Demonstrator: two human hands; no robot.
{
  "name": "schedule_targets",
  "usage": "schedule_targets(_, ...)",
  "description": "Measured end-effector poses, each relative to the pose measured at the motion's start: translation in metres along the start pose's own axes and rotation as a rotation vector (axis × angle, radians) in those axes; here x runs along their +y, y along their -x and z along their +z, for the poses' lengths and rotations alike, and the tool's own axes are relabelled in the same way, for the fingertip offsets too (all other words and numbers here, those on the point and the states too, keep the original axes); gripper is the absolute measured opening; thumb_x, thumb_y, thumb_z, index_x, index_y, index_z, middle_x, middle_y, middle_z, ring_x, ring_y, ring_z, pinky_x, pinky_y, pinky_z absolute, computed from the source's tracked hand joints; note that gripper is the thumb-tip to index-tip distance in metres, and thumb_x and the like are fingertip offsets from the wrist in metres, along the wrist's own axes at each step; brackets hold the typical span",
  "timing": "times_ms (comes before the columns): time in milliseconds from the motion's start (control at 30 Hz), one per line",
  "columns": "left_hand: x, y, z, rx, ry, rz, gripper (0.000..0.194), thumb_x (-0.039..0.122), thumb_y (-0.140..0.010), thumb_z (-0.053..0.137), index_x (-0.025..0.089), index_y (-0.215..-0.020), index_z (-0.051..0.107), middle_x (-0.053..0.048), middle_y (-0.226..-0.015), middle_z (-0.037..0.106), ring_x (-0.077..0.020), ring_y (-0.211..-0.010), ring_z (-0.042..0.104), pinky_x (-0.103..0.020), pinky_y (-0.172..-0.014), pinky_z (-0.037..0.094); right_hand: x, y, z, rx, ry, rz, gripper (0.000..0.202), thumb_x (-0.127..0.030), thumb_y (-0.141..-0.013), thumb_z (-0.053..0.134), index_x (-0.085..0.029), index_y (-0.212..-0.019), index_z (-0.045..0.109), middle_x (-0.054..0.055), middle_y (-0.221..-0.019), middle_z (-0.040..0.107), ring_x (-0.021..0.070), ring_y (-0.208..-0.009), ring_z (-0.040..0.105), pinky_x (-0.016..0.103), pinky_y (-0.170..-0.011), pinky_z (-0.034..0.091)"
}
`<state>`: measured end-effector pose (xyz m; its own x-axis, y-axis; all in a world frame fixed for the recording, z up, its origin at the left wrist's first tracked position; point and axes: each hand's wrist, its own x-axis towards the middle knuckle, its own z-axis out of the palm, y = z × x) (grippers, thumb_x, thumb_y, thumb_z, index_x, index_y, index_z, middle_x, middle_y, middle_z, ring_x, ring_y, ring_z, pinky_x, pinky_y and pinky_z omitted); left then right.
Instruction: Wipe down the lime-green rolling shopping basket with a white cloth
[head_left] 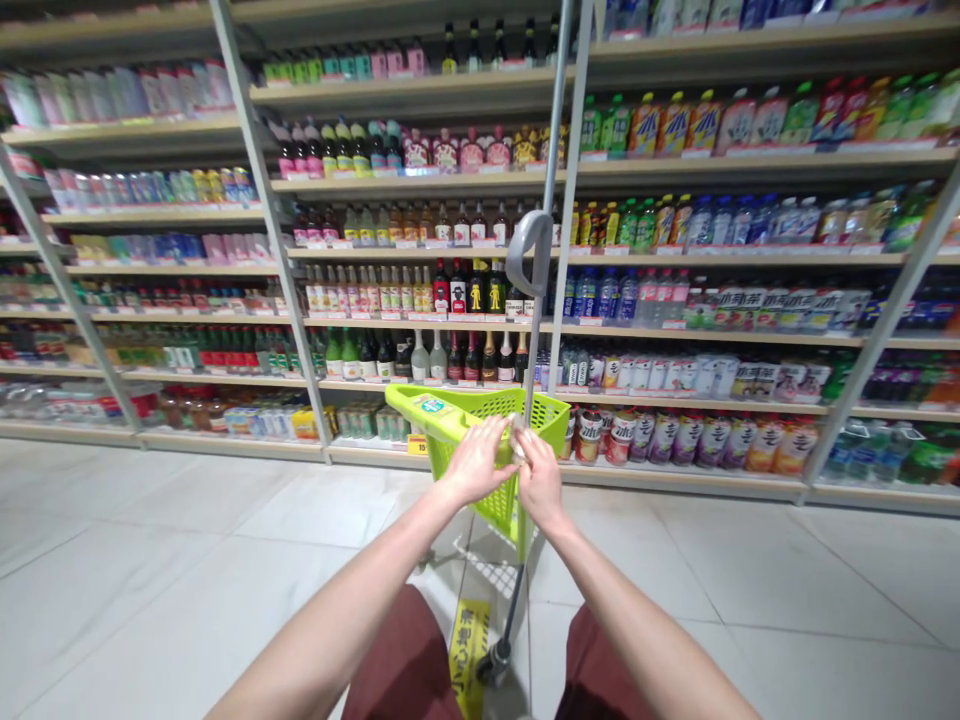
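A green shopping cart (409, 400) stands in front of the drink shelves. A long grey pole (556, 130) with a curved handle (529, 252) rises beside the cart and slants down to a dark foot on the floor. My left hand (481, 460) and my right hand (537, 474) meet at the cart's near side, by the pole. Something small and whitish (517, 430) shows between their fingers, too small to name. The fingers of both hands are bent together, and part of the pole is hidden behind them.
Tall shelves (690, 402) of bottles, cans and cartons run across the view behind the cart. A yellow floor sign (469, 650) with dark characters lies between my knees on the tiled floor (225, 570). A small yellow price tag (418, 445) hangs at the bottom shelf.
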<state>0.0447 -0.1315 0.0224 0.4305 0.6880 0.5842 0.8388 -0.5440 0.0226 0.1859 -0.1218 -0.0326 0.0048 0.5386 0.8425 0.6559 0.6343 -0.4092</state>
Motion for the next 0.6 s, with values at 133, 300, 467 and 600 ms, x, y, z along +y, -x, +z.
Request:
schedule_targets(133,-0.023,0.002,-0.012,-0.098,-0.052,-0.089,0.059,0.047,-0.075,0.050,0.018,-0.124,0.038,-0.013,-0.137,0.035,-0.0288,-0.128,0.026,-0.055,-0.101,0.019,0.001,-0.018,-0.021,-0.130,0.113,0.015,0.053,-0.001,-0.068,0.037,-0.015,-0.115,0.054,0.009,-0.116,0.055,0.0203,-0.112,0.044,0.038,-0.096,0.036)
schedule_targets(300,-0.014,-0.001,-0.003,-0.050,-0.125,-0.111,0.046,0.046,-0.080,0.042,0.020,-0.118,0.045,-0.011,-0.125,0.050,-0.0265,-0.124,0.033,-0.056,-0.100,0.019,-0.018,-0.033,-0.036,-0.214,0.211,0.005,0.050,0.000,-0.068,0.040,-0.019,-0.110,0.058,0.006,-0.113,0.058,0.0197,-0.106,0.047,0.033,-0.092,0.039)
schedule_targets(467,0.016,-0.008,0.006,-0.014,-0.144,-0.121,0.047,0.040,-0.079,0.044,0.015,-0.118,0.046,-0.013,-0.123,0.051,-0.0258,-0.122,0.036,-0.051,-0.102,0.019,-0.032,-0.032,-0.046,-0.236,0.326,-0.131,0.039,-0.006,-0.075,0.044,-0.021,-0.107,0.060,0.003,-0.114,0.057,0.0209,-0.105,0.045,0.035,-0.093,0.037)
schedule_targets(600,0.000,-0.005,0.001,0.032,-0.155,-0.164,0.056,0.045,-0.079,0.042,0.013,-0.125,0.038,-0.014,-0.136,0.036,-0.0266,-0.127,0.028,-0.052,-0.103,0.017,-0.012,-0.031,-0.061,-0.191,0.392,-0.077,0.031,-0.014,-0.082,0.042,-0.022,-0.107,0.060,0.004,-0.114,0.057,0.0212,-0.105,0.045,0.035,-0.090,0.039)
